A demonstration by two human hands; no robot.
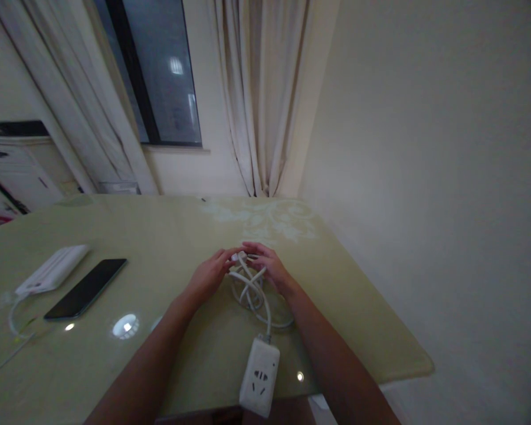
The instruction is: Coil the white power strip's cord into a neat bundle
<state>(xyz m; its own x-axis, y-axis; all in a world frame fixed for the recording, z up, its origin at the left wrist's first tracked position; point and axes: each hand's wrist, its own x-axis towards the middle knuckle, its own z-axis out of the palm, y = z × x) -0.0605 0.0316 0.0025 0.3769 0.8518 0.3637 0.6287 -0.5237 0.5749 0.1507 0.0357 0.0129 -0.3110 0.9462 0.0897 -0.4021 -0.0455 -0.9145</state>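
A white power strip [259, 382] lies at the near edge of the green table [159, 236], socket face up. Its white cable [253, 289] runs away from me in loose loops between my hands. My left hand [210, 274] and my right hand [268, 267] meet at the far end of the loops, fingers pinched on the cable's white plug [239, 257]. Both forearms reach in from the bottom of the view.
A black phone [86, 288] lies face up at the left, beside a white power bank [53, 269] with a thin white cord [13, 321]. Behind the table are a window, curtains and a white cabinet [17, 171]. A bare wall stands at the right.
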